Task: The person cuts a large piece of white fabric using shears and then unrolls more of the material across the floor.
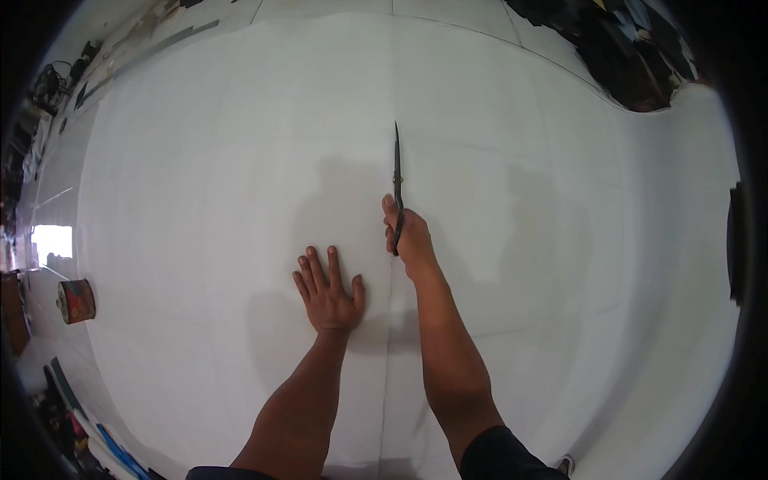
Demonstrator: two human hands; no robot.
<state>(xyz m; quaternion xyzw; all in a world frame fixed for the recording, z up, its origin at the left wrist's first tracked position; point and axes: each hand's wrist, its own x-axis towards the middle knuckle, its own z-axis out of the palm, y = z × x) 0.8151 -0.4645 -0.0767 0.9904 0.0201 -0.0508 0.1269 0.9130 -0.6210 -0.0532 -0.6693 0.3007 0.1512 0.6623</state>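
A wide white sheet (pixel 200 208), cloth or paper, lies spread beneath both my hands. My left hand (pixel 329 300) rests flat on it, palm down, fingers spread and empty. To its right and a little farther off, my right hand (pixel 414 238) grips the handles of dark metal scissors (pixel 398 164). Their blades point straight away from me and look nearly closed, seen edge-on. A thin line, which looks like a cut, runs in the sheet from the near side up to the scissors. A fainter straight line continues beyond the tip.
A rusty reddish can (pixel 78 301) stands beside the sheet's left edge. Dark piled material (pixel 616 48) lies at the far right. A long thin strip (pixel 160 54) lies far left, and assorted items (pixel 88 436) sit at the near left. Along the right, the sheet curves upward.
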